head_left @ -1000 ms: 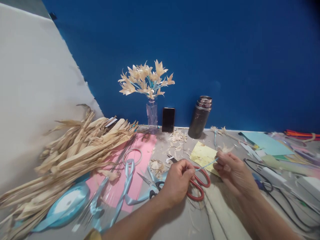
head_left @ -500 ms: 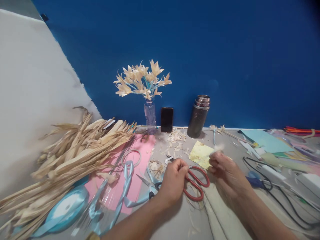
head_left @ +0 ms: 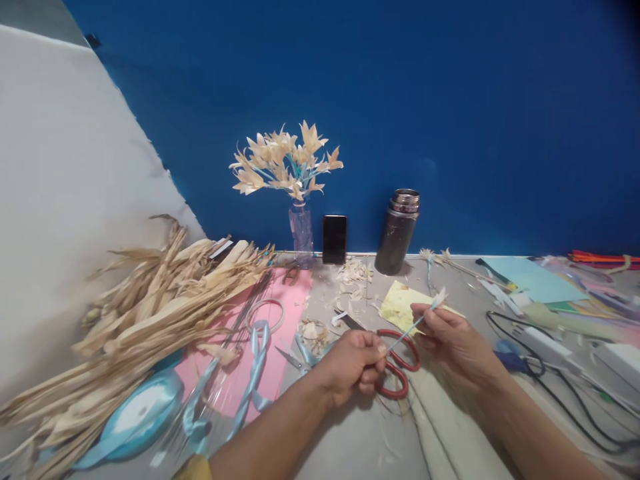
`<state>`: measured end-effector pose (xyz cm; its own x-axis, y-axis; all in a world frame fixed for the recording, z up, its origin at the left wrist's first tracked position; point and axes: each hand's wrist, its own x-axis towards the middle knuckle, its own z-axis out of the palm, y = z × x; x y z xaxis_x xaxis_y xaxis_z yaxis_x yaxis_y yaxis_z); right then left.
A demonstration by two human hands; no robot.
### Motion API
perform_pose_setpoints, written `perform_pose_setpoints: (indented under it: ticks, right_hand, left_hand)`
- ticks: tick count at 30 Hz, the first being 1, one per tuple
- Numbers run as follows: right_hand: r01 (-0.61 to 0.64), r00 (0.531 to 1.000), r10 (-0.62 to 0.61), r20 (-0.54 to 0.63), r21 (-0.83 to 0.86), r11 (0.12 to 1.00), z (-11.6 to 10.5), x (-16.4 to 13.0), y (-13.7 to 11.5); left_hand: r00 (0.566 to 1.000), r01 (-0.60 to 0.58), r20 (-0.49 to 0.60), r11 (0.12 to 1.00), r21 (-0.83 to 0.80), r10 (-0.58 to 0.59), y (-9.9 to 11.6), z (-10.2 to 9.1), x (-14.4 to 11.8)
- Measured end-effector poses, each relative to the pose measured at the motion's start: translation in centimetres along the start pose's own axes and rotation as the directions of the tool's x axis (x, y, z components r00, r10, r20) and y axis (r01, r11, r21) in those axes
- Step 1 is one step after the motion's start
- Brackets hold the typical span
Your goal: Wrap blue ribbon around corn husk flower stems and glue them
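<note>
My left hand (head_left: 354,361) pinches the lower end of a thin light-blue stem (head_left: 406,331). My right hand (head_left: 453,343) grips the same stem near its top, where a small pale husk flower (head_left: 439,298) sits. Both hands hover just above red-handled scissors (head_left: 396,368) lying on the grey table. A yellow paper sheet (head_left: 399,305) lies behind the hands.
Dried corn husks (head_left: 150,303) pile up at the left over a pink sheet (head_left: 280,347). Blue ribbon and its spool (head_left: 135,417), small scissors (head_left: 295,360), a vase of husk flowers (head_left: 303,233), a phone (head_left: 335,239), a metal flask (head_left: 399,232) and black cables (head_left: 540,373) surround the work spot.
My left hand has turned and slid slightly right over the red scissors. My right hand shifted, and the blue stem with its flower shows again between the two hands.
</note>
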<state>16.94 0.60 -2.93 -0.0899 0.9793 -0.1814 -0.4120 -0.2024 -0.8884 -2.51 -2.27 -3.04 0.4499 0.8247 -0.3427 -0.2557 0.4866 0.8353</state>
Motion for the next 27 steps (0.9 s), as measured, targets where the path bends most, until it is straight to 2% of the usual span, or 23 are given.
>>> perform_pose_setpoints:
  ticks: [2, 4, 7, 9, 13, 17, 19, 24, 26, 27]
  right_hand:
    - [0.004, 0.999, -0.004, -0.044, 0.016, 1.000, 0.0, 0.0, 0.1]
    - [0.013, 0.996, -0.010, -0.094, 0.032, 0.999, 0.1, -0.1, 0.2]
    - [0.026, 0.988, -0.021, -0.155, 0.029, 0.999, 0.2, -0.1, 0.3]
    - [0.033, 0.986, -0.033, -0.164, -0.003, 0.999, 0.1, -0.1, 0.4]
    - [0.049, 0.985, -0.058, -0.162, -0.058, 0.997, 0.2, -0.2, 0.3]
    - [0.050, 0.982, -0.065, -0.179, -0.088, 0.995, 0.5, -0.2, 0.2]
    - [0.055, 0.982, -0.074, -0.175, -0.110, 0.992, 0.5, -0.2, 0.2]
    - [0.060, 0.986, -0.086, -0.145, -0.175, 0.983, 0.0, 0.0, 0.4]
    - [0.046, 0.990, -0.075, -0.120, -0.225, 0.973, -0.4, 0.1, 0.5]
    - [0.043, 0.992, -0.071, -0.101, -0.250, 0.967, -0.6, 0.2, 0.5]
  left_hand:
    - [0.999, -0.031, -0.023, 0.998, 0.059, 0.032, -0.1, 0.1, 0.0]
    - [0.987, -0.113, -0.093, 0.978, 0.176, 0.131, -0.4, 0.2, 0.1]
    - [0.938, -0.215, -0.177, 0.902, 0.375, 0.297, -0.8, 0.6, 0.1]
    - [0.916, -0.226, -0.210, 0.872, 0.435, 0.342, -1.1, 0.8, 0.2]
    - [0.920, -0.213, -0.226, 0.892, 0.399, 0.321, -1.5, 0.7, 0.4]
    - [0.963, -0.173, -0.136, 0.918, 0.356, 0.234, -1.6, 0.5, 0.3]
    - [0.969, -0.172, -0.103, 0.910, 0.377, 0.226, -1.5, 0.5, 0.2]
    - [0.948, -0.164, -0.186, 0.898, 0.409, 0.258, -0.2, -0.1, 0.1]
    - [0.922, -0.187, -0.242, 0.893, 0.408, 0.304, 1.3, -1.0, -0.2]
    - [0.894, -0.219, -0.281, 0.888, 0.404, 0.349, 2.2, -1.6, -0.5]
